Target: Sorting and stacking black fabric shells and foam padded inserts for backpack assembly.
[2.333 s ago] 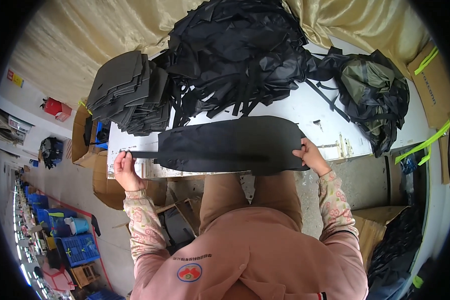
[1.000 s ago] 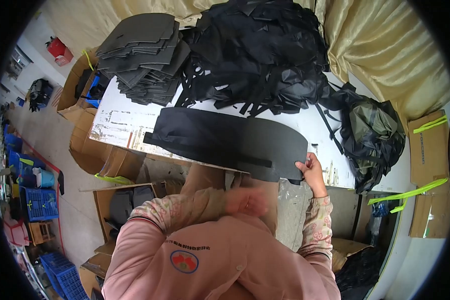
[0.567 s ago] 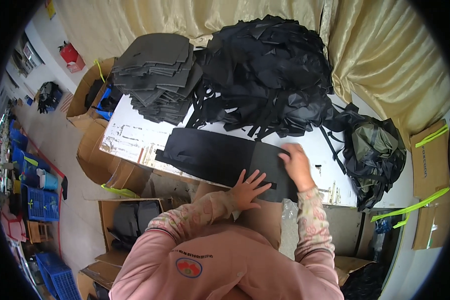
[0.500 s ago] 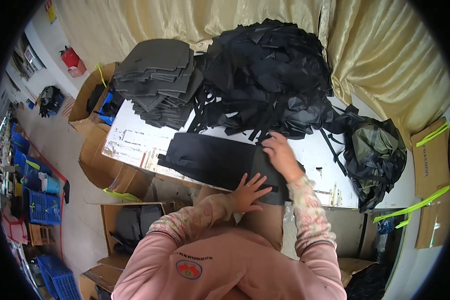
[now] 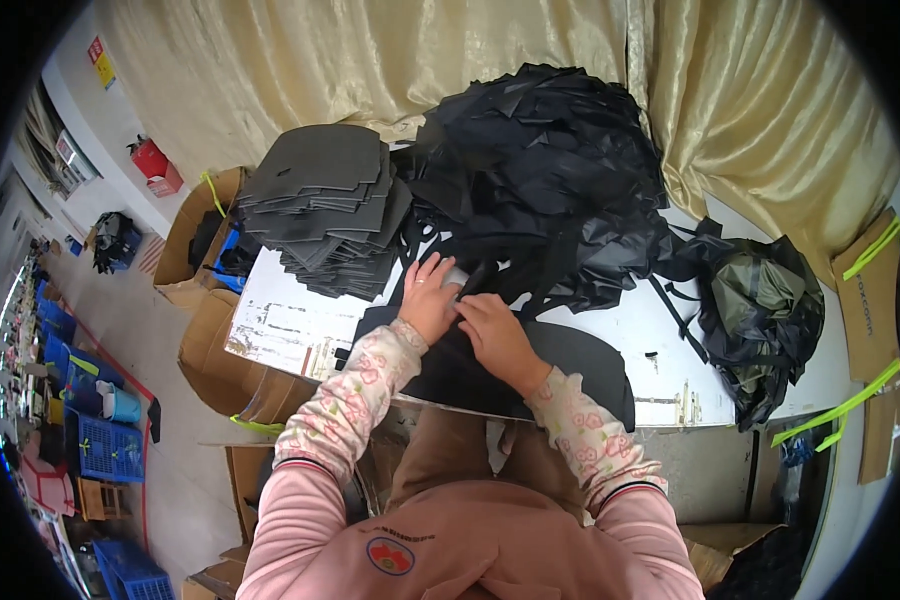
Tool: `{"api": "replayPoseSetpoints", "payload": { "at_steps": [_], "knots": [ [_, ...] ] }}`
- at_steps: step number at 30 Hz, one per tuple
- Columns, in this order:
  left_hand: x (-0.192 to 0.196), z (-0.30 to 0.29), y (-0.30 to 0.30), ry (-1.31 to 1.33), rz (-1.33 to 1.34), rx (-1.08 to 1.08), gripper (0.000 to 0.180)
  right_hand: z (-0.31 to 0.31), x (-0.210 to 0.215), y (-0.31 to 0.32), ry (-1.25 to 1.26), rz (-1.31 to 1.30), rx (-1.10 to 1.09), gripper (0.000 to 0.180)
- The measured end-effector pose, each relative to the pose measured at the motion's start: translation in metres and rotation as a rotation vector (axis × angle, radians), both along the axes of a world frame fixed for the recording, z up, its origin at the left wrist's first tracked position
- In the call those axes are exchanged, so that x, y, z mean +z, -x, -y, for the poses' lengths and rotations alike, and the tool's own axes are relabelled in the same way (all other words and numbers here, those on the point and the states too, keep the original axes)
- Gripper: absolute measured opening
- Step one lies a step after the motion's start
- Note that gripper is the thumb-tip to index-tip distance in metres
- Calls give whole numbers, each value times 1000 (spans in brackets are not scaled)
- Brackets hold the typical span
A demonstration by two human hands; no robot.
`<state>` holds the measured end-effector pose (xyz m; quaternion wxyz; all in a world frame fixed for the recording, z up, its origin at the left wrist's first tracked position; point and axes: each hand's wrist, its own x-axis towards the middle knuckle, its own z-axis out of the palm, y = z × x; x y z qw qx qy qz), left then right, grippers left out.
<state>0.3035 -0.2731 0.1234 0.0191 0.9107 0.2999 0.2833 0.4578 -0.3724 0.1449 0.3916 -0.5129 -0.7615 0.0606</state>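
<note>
A black fabric piece [image 5: 460, 375] lies along the near edge of the white table, and a dark grey foam panel [image 5: 595, 365] shows at its right end. Both my hands meet at the fabric's far edge. My left hand [image 5: 428, 305] curls its fingers beside a small pale grey rounded thing [image 5: 454, 277], apparently gripping it; its kind is unclear. Close against it, my right hand [image 5: 500, 340] pinches with thumb and forefinger. What sits in that pinch is too small to make out. Black straps [image 5: 490, 272] lie just beyond my fingers.
Grey foam panels [image 5: 320, 190] are stacked at the table's back left, beside a large heap of black fabric pieces [image 5: 550, 170]. A black and olive bundle [image 5: 765, 310] sits at the right. Cardboard boxes [image 5: 225, 355] stand left of the table [image 5: 280, 320]; a gold curtain [image 5: 370, 60] hangs behind.
My left hand has left the fabric's near edge and moved to its far edge. My right hand has shifted left to join it. The fabric piece now lies farther right.
</note>
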Motion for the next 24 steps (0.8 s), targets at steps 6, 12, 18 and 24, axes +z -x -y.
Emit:
{"api": "replayPoseSetpoints", "payload": {
  "at_steps": [6, 12, 18, 24],
  "knots": [
    [50, -19, 13, 235, 344, -51, 15, 17, 7, -41, -39, -157, -112, 41],
    [168, 9, 49, 522, 956, -331, 13, 8, 6, -67, 66, -211, -244, 68],
    [216, 9, 84, 646, 1228, -632, 28, -5, 47, -39, 109, -337, -5, 82],
    [177, -103, 188, 511, 899, -455, 36, -1, 92, 12, 241, -641, 399, 89]
  ]
}}
